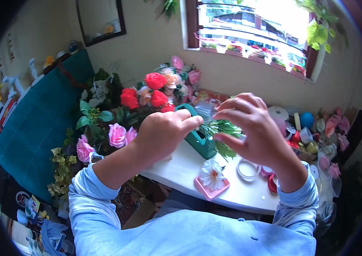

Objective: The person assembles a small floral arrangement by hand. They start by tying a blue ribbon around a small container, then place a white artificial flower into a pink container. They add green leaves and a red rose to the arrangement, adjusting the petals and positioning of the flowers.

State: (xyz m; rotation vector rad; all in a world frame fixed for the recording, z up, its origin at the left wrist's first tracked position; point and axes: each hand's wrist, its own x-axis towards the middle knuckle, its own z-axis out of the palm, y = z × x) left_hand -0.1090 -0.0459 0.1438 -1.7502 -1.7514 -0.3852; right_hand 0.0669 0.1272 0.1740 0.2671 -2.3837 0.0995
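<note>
My left hand (171, 129) pinches the stem end of a bunch of artificial green leaves (224, 131) between thumb and forefinger. My right hand (248, 123) is around the leafy part with its fingers apart; whether a fingertip touches the leaves I cannot tell. Below both hands a green plastic basket (205, 148) stands on the white table (181, 166), its inside partly hidden. Nearer to me, a white artificial flower (212, 174) lies on a pink square dish (211, 193) close to the table's front edge.
White ribbon or tape rings (247, 169) and a red roll (273, 183) lie at the right. Spools and balls crowd the back right beside pink flowers (332, 126). Red artificial roses (156, 81) and pink ones (117, 135) fill the left. A barred window (251, 28) is behind.
</note>
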